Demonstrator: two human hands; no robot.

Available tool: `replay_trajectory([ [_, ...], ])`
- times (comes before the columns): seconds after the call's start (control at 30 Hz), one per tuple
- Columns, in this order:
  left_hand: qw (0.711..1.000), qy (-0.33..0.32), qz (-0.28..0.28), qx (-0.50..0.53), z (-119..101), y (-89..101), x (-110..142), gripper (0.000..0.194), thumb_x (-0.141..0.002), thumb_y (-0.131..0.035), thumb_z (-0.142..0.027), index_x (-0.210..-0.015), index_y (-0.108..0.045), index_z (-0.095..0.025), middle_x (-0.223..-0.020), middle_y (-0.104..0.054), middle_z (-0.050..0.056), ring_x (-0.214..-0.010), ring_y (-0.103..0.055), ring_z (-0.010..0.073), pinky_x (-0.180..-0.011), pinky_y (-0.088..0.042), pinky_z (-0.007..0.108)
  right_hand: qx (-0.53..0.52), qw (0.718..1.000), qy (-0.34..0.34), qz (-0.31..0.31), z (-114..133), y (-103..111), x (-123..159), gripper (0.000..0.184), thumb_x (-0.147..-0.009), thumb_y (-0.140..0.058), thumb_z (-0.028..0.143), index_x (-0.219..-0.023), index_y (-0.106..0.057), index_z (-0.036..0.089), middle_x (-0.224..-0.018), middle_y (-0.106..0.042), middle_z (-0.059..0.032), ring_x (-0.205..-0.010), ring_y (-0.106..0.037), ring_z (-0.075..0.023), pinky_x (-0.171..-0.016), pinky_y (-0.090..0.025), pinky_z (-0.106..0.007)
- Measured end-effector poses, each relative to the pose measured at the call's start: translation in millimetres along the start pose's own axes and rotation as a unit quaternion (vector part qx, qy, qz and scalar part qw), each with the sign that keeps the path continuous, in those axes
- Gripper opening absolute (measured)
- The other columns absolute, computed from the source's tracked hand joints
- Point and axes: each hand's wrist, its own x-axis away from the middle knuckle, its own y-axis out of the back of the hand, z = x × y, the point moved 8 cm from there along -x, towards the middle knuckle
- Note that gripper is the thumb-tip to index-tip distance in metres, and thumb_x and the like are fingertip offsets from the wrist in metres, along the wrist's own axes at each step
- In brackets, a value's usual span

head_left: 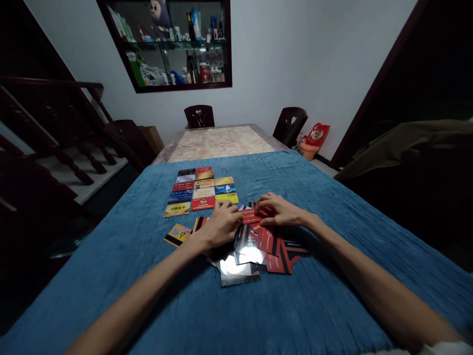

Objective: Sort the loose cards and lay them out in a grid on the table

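A loose heap of plastic cards lies on the table, with red cards on its right side and a shiny clear-looking card at its near edge. Over the heap, a red card with pale lettering is held between my hands. My left hand is closed, its fingertips at the card's left edge. From the other side my right hand grips the same card with bent fingers. Beyond my left hand, several cards lie face up in neat columns, including a yellow card and a blue card.
A blue cloth covers the near part of the table; the patterned tabletop shows beyond it. Dark chairs stand around the far end. A yellow card with a black stripe lies left of the heap.
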Motion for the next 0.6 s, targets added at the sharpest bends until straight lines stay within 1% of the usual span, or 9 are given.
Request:
replay_trajectory([
  [0.17, 0.997, 0.064, -0.020, 0.022, 26, 6.7, 1, 0.020, -0.091, -0.054, -0.018, -0.104, -0.069, -0.017, -0.104, -0.067, 0.010, -0.108, -0.052, 0.0276, -0.092, -0.038, 0.047, -0.004, 1.000, 0.003, 0.004, 1, 0, 0, 0.021, -0.080, -0.073, 0.033, -0.097, -0.072, 0.021, -0.110, -0.066, -0.0085, -0.104, -0.053, -0.0269, -0.094, -0.040, -0.046],
  [0.23, 0.996, 0.082, -0.017, 0.033, 31, 6.3, 1, 0.021, -0.090, -0.056, -0.021, -0.106, -0.069, -0.016, -0.108, -0.067, 0.010, -0.111, -0.051, 0.0287, -0.094, -0.039, 0.048, -0.005, 1.000, 0.004, 0.007, 1, -1, 0, 0.021, -0.081, -0.072, 0.033, -0.097, -0.072, 0.020, -0.109, -0.066, -0.0088, -0.104, -0.053, -0.0273, -0.094, -0.040, -0.046],
  [0.3, 0.995, 0.084, -0.015, 0.045, 30, 5.1, 1, 0.022, -0.090, -0.058, -0.023, -0.109, -0.068, -0.017, -0.113, -0.066, 0.010, -0.114, -0.051, 0.0292, -0.097, -0.038, 0.050, -0.003, 1.000, 0.004, 0.009, -1, -2, -1, 0.021, -0.081, -0.072, 0.033, -0.097, -0.072, 0.019, -0.109, -0.066, -0.0090, -0.104, -0.053, -0.0275, -0.094, -0.040, -0.047],
  [0.43, 0.996, 0.068, -0.006, 0.060, 22, -0.4, 0, 0.023, -0.090, -0.061, -0.029, -0.110, -0.066, -0.018, -0.118, -0.064, 0.010, -0.118, -0.049, 0.0295, -0.100, -0.037, 0.051, -0.003, 1.000, 0.010, 0.003, -1, -2, -1, 0.019, -0.082, -0.071, 0.032, -0.095, -0.072, 0.020, -0.110, -0.066, -0.0092, -0.106, -0.053, -0.0278, -0.095, -0.039, -0.047],
  [0.6, 0.996, 0.052, 0.002, 0.068, 19, -7.7, -1, 0.024, -0.092, -0.058, -0.032, -0.111, -0.065, -0.018, -0.120, -0.064, 0.010, -0.118, -0.049, 0.0287, -0.100, -0.038, 0.051, 0.000, 1.000, 0.019, -0.001, 1, -3, -1, 0.022, -0.083, -0.071, 0.036, -0.098, -0.071, 0.020, -0.107, -0.066, -0.0090, -0.103, -0.054, -0.0270, -0.093, -0.041, -0.047],
])
